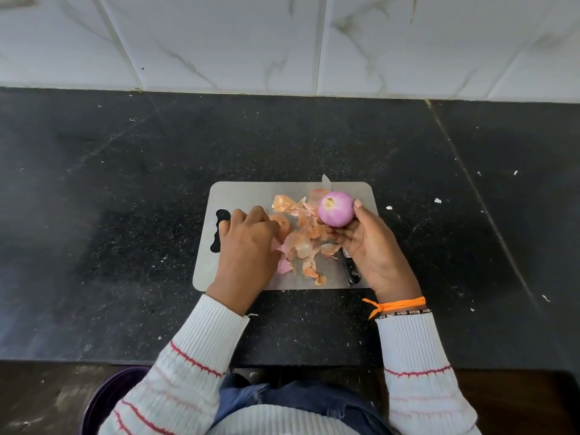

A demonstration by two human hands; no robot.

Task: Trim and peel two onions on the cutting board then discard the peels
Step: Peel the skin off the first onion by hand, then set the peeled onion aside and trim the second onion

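Note:
A peeled purple onion [336,209] sits in my right hand [372,246], fingers curled under and around it, just above the grey cutting board [238,193]. My left hand [246,246] lies palm down on the board's left part, its fingers curled over a second, orange-skinned onion [281,223] that is mostly hidden. Loose papery peels [301,243] are scattered across the middle of the board. A knife with a black handle [351,266] lies on the board under my right hand; its blade tip [326,180] pokes past the far edge.
The board rests on a black stone counter [125,199] with small white scraps. A tiled white wall [282,42] runs along the back. A dark purple bin [110,400] stands on the floor at the lower left, below the counter edge.

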